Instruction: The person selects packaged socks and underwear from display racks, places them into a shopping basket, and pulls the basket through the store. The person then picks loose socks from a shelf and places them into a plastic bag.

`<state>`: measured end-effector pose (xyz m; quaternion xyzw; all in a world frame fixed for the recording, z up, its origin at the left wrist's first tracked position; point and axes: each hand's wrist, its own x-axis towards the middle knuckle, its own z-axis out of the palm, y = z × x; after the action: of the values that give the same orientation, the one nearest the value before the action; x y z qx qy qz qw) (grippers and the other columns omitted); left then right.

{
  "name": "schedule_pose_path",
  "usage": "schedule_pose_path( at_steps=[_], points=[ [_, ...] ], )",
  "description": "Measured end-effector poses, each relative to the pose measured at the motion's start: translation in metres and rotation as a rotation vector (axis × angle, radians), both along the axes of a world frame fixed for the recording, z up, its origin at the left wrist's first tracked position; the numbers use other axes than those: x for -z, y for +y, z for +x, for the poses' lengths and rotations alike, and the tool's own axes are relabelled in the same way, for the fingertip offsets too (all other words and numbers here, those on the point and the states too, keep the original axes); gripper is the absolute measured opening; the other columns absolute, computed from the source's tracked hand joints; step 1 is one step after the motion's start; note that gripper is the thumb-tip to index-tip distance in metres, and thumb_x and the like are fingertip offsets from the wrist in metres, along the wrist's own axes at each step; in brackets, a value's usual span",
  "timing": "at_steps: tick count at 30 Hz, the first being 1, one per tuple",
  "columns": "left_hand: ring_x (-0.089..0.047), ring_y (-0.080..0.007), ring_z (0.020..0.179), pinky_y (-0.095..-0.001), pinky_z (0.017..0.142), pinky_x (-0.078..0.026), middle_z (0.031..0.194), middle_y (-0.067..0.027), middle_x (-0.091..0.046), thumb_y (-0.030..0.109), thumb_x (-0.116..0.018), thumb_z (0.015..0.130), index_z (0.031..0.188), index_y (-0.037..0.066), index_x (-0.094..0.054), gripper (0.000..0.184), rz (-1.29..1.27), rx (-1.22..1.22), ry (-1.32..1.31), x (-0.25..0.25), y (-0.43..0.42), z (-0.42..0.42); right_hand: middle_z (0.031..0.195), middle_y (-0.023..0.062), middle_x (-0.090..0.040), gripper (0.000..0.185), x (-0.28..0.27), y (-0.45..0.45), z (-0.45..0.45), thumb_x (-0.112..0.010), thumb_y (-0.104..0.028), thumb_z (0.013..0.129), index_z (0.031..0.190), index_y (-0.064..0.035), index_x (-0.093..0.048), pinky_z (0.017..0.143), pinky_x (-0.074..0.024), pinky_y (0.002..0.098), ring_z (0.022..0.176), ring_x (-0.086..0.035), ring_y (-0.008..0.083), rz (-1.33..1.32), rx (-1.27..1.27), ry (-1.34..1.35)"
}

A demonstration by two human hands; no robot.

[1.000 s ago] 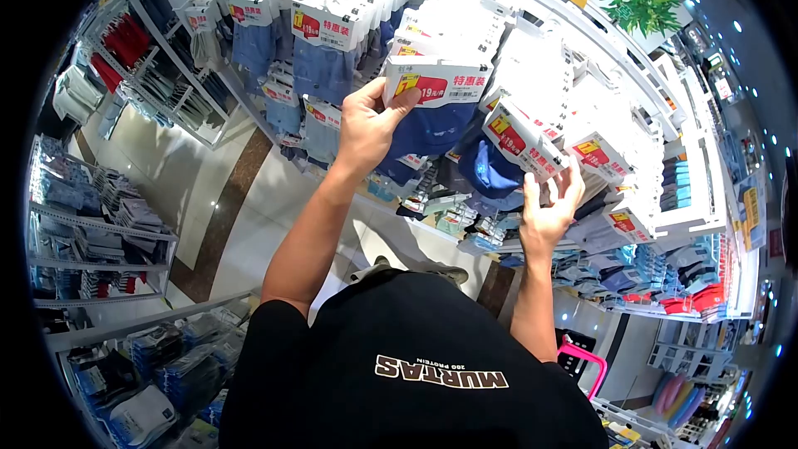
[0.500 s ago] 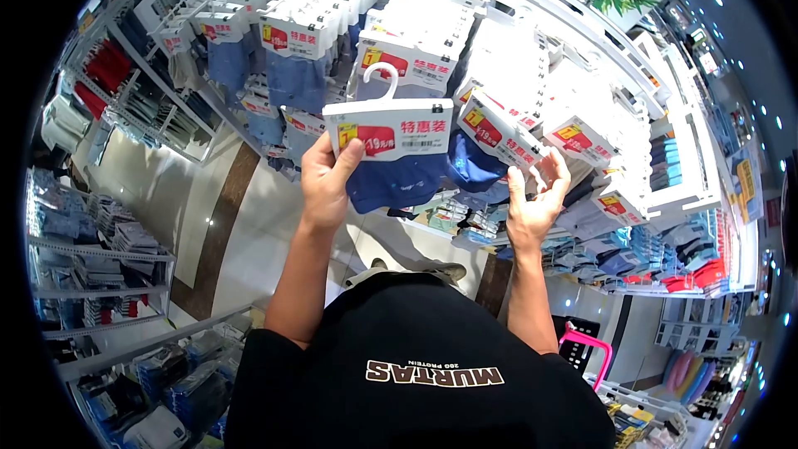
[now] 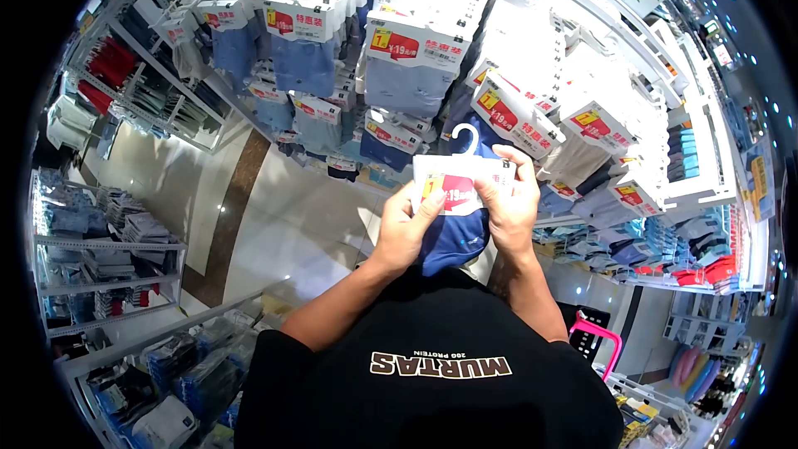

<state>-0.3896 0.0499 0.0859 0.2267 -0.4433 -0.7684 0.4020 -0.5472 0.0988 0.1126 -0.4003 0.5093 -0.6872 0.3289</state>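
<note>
A folded navy garment (image 3: 454,243) hangs from a white card with a small hook (image 3: 467,135); it looks like underpants. The card (image 3: 442,168) bears a red and yellow price label. My left hand (image 3: 402,228) grips its left side, thumb across the front. On the right side, my right hand (image 3: 510,206) pinches the card with thumb and fingers. Both hands hold it close in front of my chest. Beyond them, similar carded garments (image 3: 409,87) hang in rows, some grey-blue. Another price card (image 3: 517,114) faces me just above my right hand.
A white display rack (image 3: 706,187) curves round the right side. Shelves of folded clothes (image 3: 108,241) stand at the left, with a bin of packaged goods (image 3: 199,370) at the lower left. A pink handle (image 3: 600,331) rises near my right elbow. Tiled floor (image 3: 287,199) lies between.
The carded navy garment has come down and to the right, nearer my chest. My right hand has left the hanging cards and now grips it together with my left.
</note>
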Motion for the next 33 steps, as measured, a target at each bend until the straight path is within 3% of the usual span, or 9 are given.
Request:
schedule_pose_path(
  at_steps=[3, 11, 13, 15, 17, 25, 27, 30, 33],
  points=[
    [-0.059, -0.0121, 0.107, -0.0296, 0.095, -0.045, 0.115, -0.0071, -0.066, 0.022, -0.058, 0.101, 0.124, -0.003, -0.059, 0.034, -0.091, 0.165, -0.075, 0.012, 0.006, 0.009, 0.100, 0.0084, -0.065, 0.042, 0.009, 0.001, -0.002, -0.071, -0.005, 0.090, 0.125, 0.0013, -0.047, 0.079, -0.0527, 0.0233, 0.088, -0.064, 0.0109, 0.006, -0.005, -0.117],
    [-0.057, -0.0146, 0.111, -0.0310, 0.097, -0.045, 0.123, -0.0098, -0.060, 0.017, -0.064, 0.096, 0.130, -0.005, -0.053, 0.041, -0.120, 0.252, 0.118, 0.000, 0.012, 0.012, 0.107, 0.0094, -0.065, 0.029, 0.036, 0.000, 0.003, -0.054, -0.021, 0.102, 0.122, 0.0006, -0.055, 0.086, -0.0529, 0.0286, 0.095, -0.064, 0.0141, 0.168, -0.155, -0.661],
    [-0.059, -0.0090, 0.094, -0.0255, 0.083, -0.049, 0.104, -0.0046, -0.064, 0.015, -0.070, 0.093, 0.111, -0.003, -0.060, 0.028, -0.068, 0.227, -0.033, -0.002, 0.009, 0.008, 0.107, 0.0087, -0.065, 0.031, 0.056, -0.003, 0.006, -0.053, -0.024, 0.102, 0.122, -0.0003, -0.057, 0.084, -0.0540, 0.0290, 0.094, -0.064, 0.0144, 0.230, -0.222, -0.793],
    [-0.055, -0.0047, 0.077, -0.0229, 0.069, -0.046, 0.087, 0.0009, -0.063, 0.018, -0.072, 0.092, 0.091, 0.001, -0.059, 0.021, -0.100, 0.171, -0.073, 0.015, 0.009, 0.003, 0.107, 0.0076, -0.065, 0.037, 0.076, 0.002, -0.001, -0.052, -0.031, 0.103, 0.126, -0.0014, -0.057, 0.084, -0.0531, 0.0278, 0.094, -0.064, 0.0140, 0.167, -0.637, -0.985],
    [-0.050, -0.0032, 0.071, -0.0217, 0.064, -0.043, 0.079, 0.0030, -0.059, 0.022, -0.072, 0.092, 0.082, 0.004, -0.055, 0.027, -0.110, 0.147, -0.083, 0.007, 0.011, 0.001, 0.106, 0.0074, -0.065, 0.043, 0.066, 0.009, 0.031, -0.049, -0.036, 0.103, 0.126, -0.0006, -0.057, 0.083, -0.0523, 0.0266, 0.092, -0.064, 0.0138, 0.303, -0.236, -0.734],
    [-0.045, -0.0021, 0.067, -0.0208, 0.057, -0.038, 0.071, 0.0046, -0.055, 0.037, -0.060, 0.099, 0.077, 0.004, -0.056, 0.040, -0.082, 0.045, -0.072, 0.011, 0.005, 0.005, 0.092, 0.0047, -0.065, 0.039, 0.057, -0.003, 0.028, -0.048, -0.035, 0.104, 0.113, -0.0003, -0.062, 0.074, -0.0529, 0.0252, 0.080, -0.063, 0.0107, 0.411, -0.286, -0.877],
    [-0.045, -0.0020, 0.068, -0.0205, 0.058, -0.038, 0.074, 0.0048, -0.055, 0.035, -0.054, 0.103, 0.086, 0.001, -0.060, 0.038, -0.148, 0.001, -0.073, 0.019, -0.005, 0.010, 0.106, 0.0074, -0.065, 0.031, 0.045, -0.014, 0.026, -0.052, -0.025, 0.103, 0.120, -0.0002, -0.058, 0.086, -0.0519, 0.0288, 0.095, -0.063, 0.0134, 0.317, -0.214, -0.951],
    [-0.049, -0.0015, 0.070, -0.0197, 0.061, -0.041, 0.078, 0.0045, -0.058, 0.033, -0.049, 0.105, 0.096, -0.002, -0.063, 0.038, -0.075, -0.115, 0.020, 0.008, -0.022, 0.013, 0.125, 0.0136, -0.058, 0.052, 0.008, -0.017, 0.023, -0.060, -0.012, 0.094, 0.140, 0.0032, -0.041, 0.104, -0.0425, 0.0324, 0.117, -0.057, 0.0198, 0.144, -0.157, -0.629],
    [-0.051, -0.0011, 0.068, -0.0194, 0.061, -0.043, 0.077, 0.0031, -0.062, 0.031, -0.047, 0.106, 0.094, 0.000, -0.063, 0.037, 0.021, -0.200, 0.017, 0.017, -0.047, 0.024, 0.121, 0.0133, -0.058, 0.058, -0.006, -0.036, 0.008, -0.063, -0.004, 0.092, 0.142, 0.0041, -0.034, 0.101, -0.0445, 0.0322, 0.114, -0.057, 0.0180, -0.040, -0.116, -0.206]
  ],
)
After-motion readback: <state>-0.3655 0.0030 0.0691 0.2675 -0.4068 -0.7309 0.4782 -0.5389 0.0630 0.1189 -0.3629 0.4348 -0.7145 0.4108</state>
